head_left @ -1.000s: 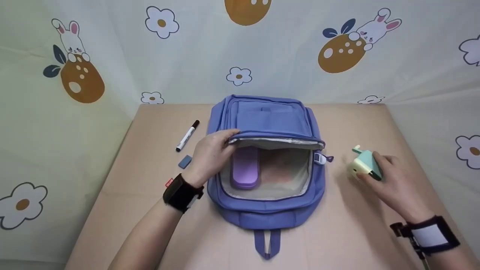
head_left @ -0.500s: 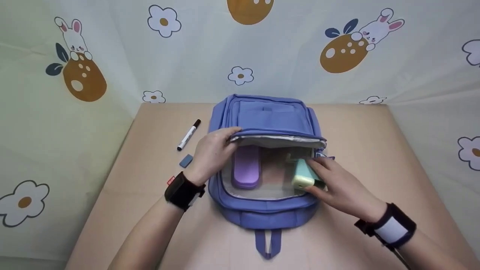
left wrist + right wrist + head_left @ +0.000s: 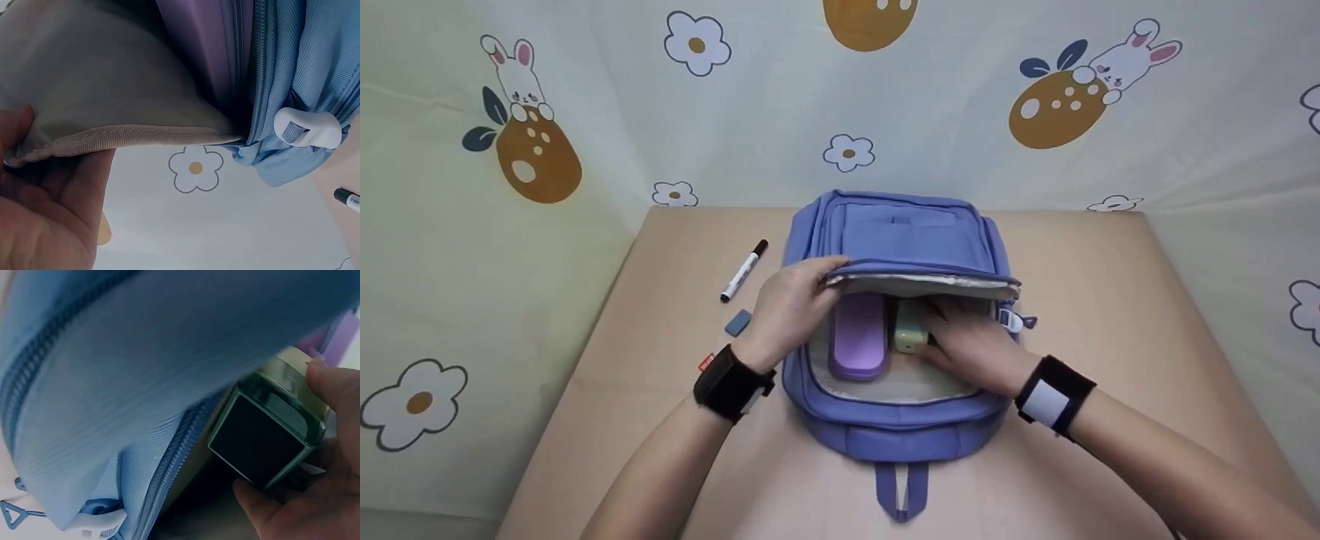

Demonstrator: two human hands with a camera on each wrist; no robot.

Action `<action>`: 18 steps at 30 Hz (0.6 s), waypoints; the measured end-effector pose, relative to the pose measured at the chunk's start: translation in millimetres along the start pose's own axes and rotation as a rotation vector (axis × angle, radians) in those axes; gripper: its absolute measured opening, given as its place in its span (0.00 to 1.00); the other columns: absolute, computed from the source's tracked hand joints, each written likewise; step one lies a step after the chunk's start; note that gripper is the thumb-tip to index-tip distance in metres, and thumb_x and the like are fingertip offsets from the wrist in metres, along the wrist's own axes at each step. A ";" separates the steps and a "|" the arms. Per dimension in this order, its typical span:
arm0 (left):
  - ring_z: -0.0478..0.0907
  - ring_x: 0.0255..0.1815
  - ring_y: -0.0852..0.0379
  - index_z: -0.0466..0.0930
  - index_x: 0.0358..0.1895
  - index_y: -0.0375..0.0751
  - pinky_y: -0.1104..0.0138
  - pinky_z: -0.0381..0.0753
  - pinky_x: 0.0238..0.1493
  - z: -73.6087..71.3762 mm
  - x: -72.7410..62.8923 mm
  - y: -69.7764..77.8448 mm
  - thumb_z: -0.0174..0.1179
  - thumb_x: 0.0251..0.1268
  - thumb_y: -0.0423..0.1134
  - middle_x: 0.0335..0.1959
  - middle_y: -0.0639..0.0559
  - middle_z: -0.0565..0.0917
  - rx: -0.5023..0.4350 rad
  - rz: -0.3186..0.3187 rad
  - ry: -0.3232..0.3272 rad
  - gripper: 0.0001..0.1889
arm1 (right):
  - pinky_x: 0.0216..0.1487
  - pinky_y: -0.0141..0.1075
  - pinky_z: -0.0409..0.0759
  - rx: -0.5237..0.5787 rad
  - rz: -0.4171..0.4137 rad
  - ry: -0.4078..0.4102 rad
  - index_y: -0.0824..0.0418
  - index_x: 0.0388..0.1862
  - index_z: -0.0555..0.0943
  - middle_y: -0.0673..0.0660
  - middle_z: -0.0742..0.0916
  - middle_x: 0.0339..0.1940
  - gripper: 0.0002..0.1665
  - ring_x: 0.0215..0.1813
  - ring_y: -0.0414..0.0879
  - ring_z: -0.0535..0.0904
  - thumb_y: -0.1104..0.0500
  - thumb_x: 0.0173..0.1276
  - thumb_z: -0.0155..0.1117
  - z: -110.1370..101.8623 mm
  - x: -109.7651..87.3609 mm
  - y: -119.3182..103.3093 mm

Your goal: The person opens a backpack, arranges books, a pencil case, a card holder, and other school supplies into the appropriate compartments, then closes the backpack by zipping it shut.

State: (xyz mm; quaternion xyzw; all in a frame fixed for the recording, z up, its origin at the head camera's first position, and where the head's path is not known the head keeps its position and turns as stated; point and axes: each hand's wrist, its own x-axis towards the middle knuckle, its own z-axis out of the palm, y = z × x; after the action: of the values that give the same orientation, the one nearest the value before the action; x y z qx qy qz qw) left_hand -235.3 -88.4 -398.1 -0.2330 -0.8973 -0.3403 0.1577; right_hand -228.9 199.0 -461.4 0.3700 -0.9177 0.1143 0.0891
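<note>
A blue backpack [image 3: 919, 236] lies on the table with its main compartment unzipped. My left hand [image 3: 793, 307] pinches the edge of its front flap [image 3: 124, 138] and lifts it. Inside, a purple pencil case [image 3: 860, 341] lies along the left side. My right hand [image 3: 979, 349] reaches into the compartment and grips a pale green hand-crank pencil sharpener [image 3: 912, 337] just right of the case. In the right wrist view, the fingers and thumb are around the sharpener [image 3: 259, 441], whose dark end panel faces the camera. The flap's shadow hides the sharpener's far end.
Left of the backpack lie a black-capped marker [image 3: 744, 271] and a blue-grey eraser [image 3: 738, 322]. A small red tag [image 3: 706, 363] shows beside the left wristband. A white buckle [image 3: 1011, 321] sits at the bag's right side. A patterned cloth [image 3: 765, 112] hangs behind the table.
My right hand has carried the pencil sharpener leftward from beside the backpack into its open compartment, next to the pencil case. My left hand has kept holding the flap up.
</note>
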 end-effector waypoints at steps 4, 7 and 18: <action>0.84 0.57 0.48 0.84 0.58 0.38 0.57 0.81 0.59 1.1 -0.5 -0.5 0.62 0.73 0.35 0.55 0.44 0.87 0.003 0.010 0.005 0.15 | 0.61 0.56 0.78 -0.014 0.015 0.023 0.64 0.73 0.71 0.68 0.76 0.67 0.41 0.62 0.63 0.78 0.47 0.69 0.71 3.2 1.0 1.4; 0.84 0.57 0.48 0.84 0.58 0.37 0.57 0.81 0.59 2.2 -0.8 -0.5 0.62 0.72 0.35 0.55 0.44 0.86 0.003 0.013 0.001 0.15 | 0.63 0.56 0.76 -0.006 0.035 0.014 0.64 0.75 0.69 0.67 0.76 0.69 0.43 0.64 0.63 0.77 0.43 0.69 0.69 -2.0 -6.4 -2.2; 0.83 0.58 0.47 0.84 0.58 0.39 0.56 0.81 0.59 3.2 -12.0 -5.0 0.64 0.69 0.32 0.56 0.44 0.86 0.027 0.054 -0.014 0.16 | 0.40 0.43 0.78 0.030 -0.279 0.706 0.64 0.49 0.87 0.59 0.87 0.41 0.14 0.40 0.54 0.82 0.60 0.76 0.57 -55.3 -54.6 -34.2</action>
State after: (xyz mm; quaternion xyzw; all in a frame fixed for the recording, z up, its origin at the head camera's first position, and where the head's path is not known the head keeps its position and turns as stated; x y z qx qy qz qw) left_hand -228.2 -93.2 -408.4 -0.2572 -0.8963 -0.3220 0.1637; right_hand -161.8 226.3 -417.0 0.4305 -0.7696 0.2347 0.4091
